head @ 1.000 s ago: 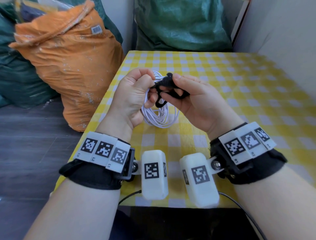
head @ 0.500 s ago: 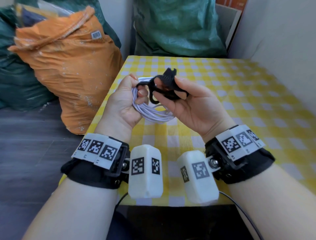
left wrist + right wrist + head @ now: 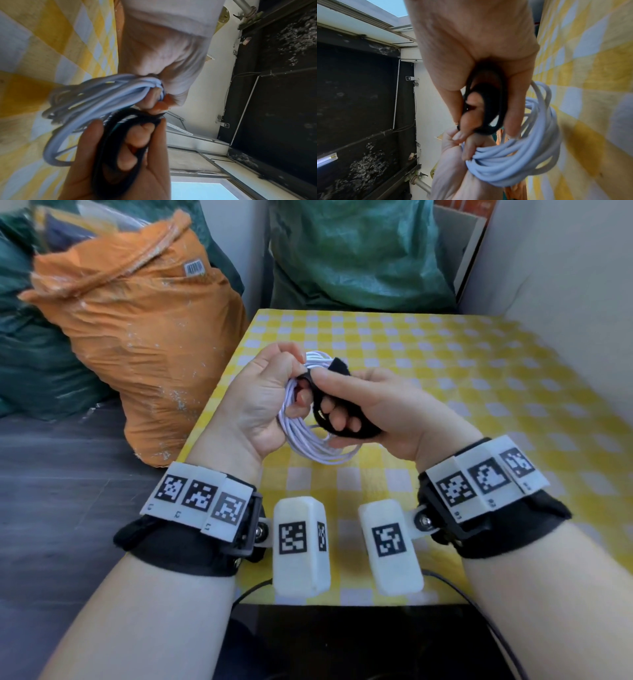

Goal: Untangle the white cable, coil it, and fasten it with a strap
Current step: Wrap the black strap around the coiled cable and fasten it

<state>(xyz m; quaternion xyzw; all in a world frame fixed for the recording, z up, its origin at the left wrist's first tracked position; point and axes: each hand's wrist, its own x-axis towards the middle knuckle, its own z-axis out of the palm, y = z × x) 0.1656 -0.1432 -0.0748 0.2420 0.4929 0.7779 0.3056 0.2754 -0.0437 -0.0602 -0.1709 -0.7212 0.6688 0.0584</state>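
Observation:
The white cable (image 3: 310,441) is wound into a coil and held above the yellow checked table (image 3: 479,378). My left hand (image 3: 270,392) grips the coil's upper part, fingers curled round the strands (image 3: 120,86). My right hand (image 3: 359,402) holds the black strap (image 3: 337,419), which forms a loop round its curled fingers (image 3: 488,108). One strap end (image 3: 339,366) sticks up beside the coil's top. Thumb and fingers of both hands meet where strap and cable touch (image 3: 154,113). The coil's lower loops (image 3: 513,166) hang free below the hands.
An orange sack (image 3: 137,344) stands on the floor just left of the table. Green sacks (image 3: 356,251) lean behind the table's far edge. A pale wall (image 3: 565,302) borders the table on the right. Dark floor (image 3: 51,491) lies to the left.
The hands lowered and drew closer to me. The right hand's fingers slid further into the strap loop, and the strap's free end now points up beside the coil's top.

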